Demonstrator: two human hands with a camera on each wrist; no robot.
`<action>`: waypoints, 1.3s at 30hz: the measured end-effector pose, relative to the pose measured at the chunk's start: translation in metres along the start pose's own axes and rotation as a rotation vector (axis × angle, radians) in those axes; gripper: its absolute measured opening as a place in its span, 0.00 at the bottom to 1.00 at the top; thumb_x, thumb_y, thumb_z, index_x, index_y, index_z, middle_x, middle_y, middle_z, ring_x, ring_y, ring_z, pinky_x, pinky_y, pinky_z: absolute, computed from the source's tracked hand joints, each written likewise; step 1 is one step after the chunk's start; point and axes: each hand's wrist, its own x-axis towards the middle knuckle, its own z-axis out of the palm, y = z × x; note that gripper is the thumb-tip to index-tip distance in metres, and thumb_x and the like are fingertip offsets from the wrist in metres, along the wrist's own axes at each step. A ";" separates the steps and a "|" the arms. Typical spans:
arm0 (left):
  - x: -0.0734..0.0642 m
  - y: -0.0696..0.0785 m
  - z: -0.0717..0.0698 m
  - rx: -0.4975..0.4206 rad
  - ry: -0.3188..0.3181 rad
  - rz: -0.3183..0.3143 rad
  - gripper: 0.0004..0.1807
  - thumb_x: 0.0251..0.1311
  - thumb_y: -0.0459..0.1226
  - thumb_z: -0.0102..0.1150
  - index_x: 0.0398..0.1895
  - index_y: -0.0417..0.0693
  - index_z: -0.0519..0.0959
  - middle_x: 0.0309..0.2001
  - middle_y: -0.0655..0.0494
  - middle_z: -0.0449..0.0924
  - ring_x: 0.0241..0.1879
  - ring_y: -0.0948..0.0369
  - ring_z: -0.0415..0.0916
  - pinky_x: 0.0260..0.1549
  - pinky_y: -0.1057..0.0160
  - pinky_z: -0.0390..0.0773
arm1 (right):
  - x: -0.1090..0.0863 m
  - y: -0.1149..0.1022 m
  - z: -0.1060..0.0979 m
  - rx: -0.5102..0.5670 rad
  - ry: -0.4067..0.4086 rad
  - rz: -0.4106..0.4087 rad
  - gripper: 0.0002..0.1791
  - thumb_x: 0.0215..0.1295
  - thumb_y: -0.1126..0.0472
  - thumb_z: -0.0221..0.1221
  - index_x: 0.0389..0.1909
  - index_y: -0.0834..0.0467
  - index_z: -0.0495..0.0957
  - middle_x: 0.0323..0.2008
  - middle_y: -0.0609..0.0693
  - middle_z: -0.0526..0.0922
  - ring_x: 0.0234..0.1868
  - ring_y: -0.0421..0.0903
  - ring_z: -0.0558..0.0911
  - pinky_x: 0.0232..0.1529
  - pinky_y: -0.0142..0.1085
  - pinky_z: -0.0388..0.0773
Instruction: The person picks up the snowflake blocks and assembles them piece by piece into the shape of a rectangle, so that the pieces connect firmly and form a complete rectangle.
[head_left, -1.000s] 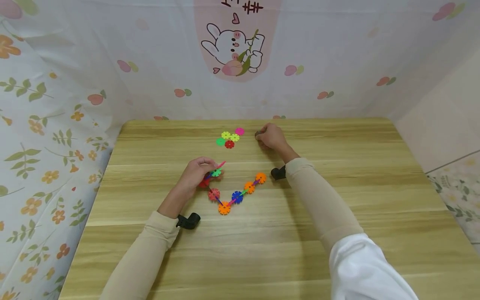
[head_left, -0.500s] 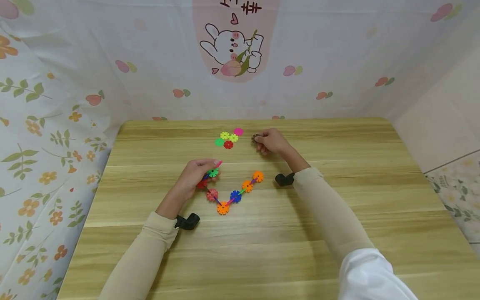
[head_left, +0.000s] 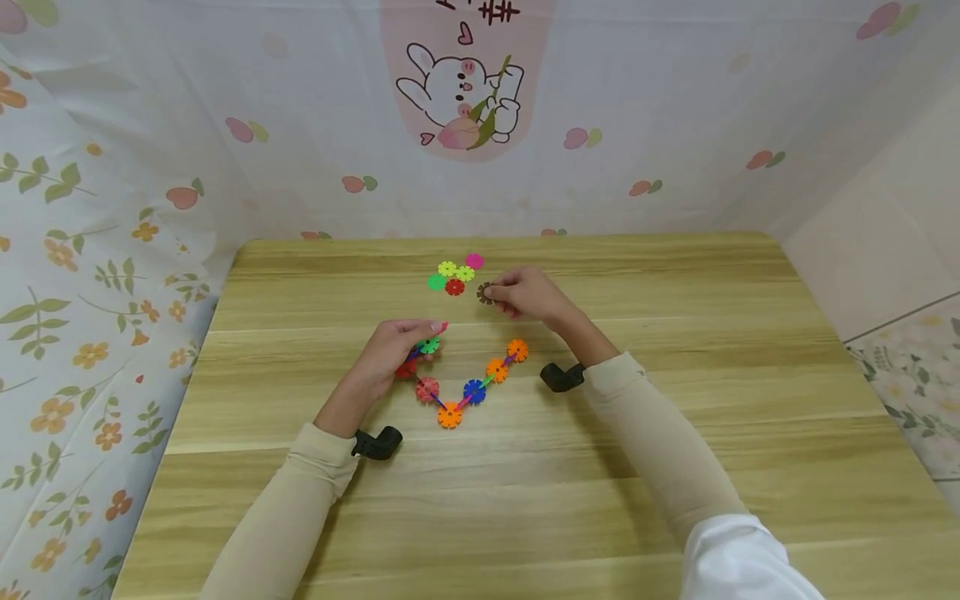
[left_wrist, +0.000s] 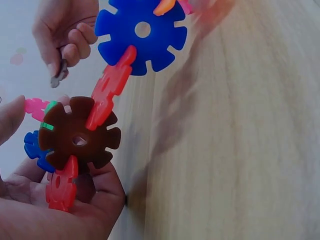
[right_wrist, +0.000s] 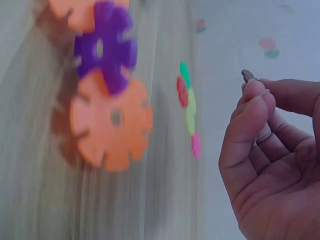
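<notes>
The left hand pinches the chain at its ten o'clock end, thumb by the pink disc; the right hand pinches a brown disc at about two o'clock from that pink one, the two apart. The likeliest trouble, I judge, is leverage: the left hand holds one end only, and the chain runs down to six o'clock and back up to the orange disc at two o'clock, so a hard push or twist on the pink disc could spring a slotted joint. The brown disc sits between thumb and fingertips with part of its rim sticking out, and might swivel or slip if pressed against something off-square. Straying toward ten o'clock, the right hand could scatter the loose discs on the desk. Whether the chain's orange end touches the desk, I cannot tell; if so, it could snag.
</notes>
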 end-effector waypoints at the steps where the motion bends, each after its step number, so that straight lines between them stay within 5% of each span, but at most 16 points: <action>1: 0.000 0.000 0.000 0.000 -0.001 0.002 0.25 0.64 0.49 0.61 0.57 0.42 0.80 0.39 0.52 0.82 0.29 0.61 0.79 0.30 0.67 0.71 | -0.001 -0.001 0.002 0.005 -0.006 -0.008 0.18 0.71 0.56 0.57 0.37 0.71 0.79 0.22 0.53 0.76 0.20 0.43 0.71 0.27 0.38 0.76; 17: 0.005 -0.005 0.001 -0.036 -0.028 0.050 0.23 0.65 0.47 0.60 0.55 0.39 0.79 0.38 0.48 0.83 0.33 0.58 0.77 0.45 0.62 0.76 | -0.011 -0.018 0.032 0.011 -0.139 -0.080 0.17 0.72 0.57 0.54 0.38 0.71 0.79 0.21 0.51 0.77 0.19 0.44 0.71 0.26 0.40 0.74; 24: 0.006 -0.006 0.002 -0.029 -0.036 0.074 0.23 0.66 0.46 0.59 0.55 0.36 0.79 0.34 0.58 0.80 0.32 0.59 0.76 0.42 0.62 0.77 | -0.008 -0.015 0.038 0.010 -0.159 -0.096 0.18 0.72 0.56 0.54 0.37 0.70 0.79 0.21 0.51 0.77 0.19 0.44 0.71 0.25 0.39 0.73; 39: 0.003 -0.003 0.007 -0.047 0.046 0.062 0.19 0.66 0.42 0.59 0.52 0.37 0.81 0.30 0.54 0.83 0.27 0.62 0.77 0.29 0.66 0.76 | -0.013 -0.017 0.052 0.018 -0.086 -0.137 0.19 0.73 0.57 0.53 0.33 0.71 0.78 0.20 0.57 0.77 0.16 0.45 0.71 0.19 0.34 0.70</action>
